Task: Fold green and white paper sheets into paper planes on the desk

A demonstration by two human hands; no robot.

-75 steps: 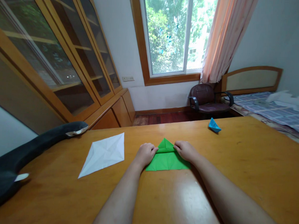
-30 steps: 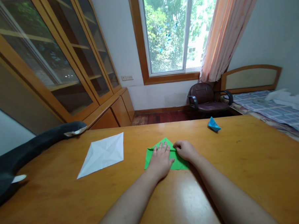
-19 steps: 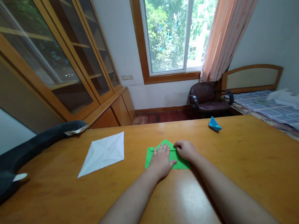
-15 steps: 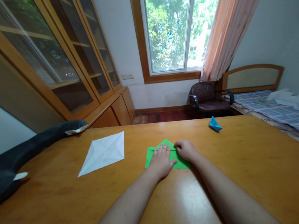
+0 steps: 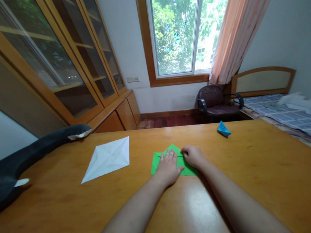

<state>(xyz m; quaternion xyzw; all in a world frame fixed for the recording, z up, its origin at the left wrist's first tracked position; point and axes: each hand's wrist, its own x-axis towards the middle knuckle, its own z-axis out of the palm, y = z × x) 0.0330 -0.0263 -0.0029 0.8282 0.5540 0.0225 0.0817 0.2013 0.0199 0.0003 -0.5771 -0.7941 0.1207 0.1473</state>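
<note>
Green folded paper (image 5: 188, 170) lies flat at desk (image 5: 258, 169) centre. Left hand (image 5: 168, 168) presses it, fingers spread flat; right hand (image 5: 194, 156) pinches its far right fold. White sheet (image 5: 108, 158) lies left.

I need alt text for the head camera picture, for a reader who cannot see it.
A person's left hand lies flat on a folded green paper on a wooden table, while the right hand pinches its upper fold. A creased white paper lies to the left and a small blue paper boat farther right.
</note>
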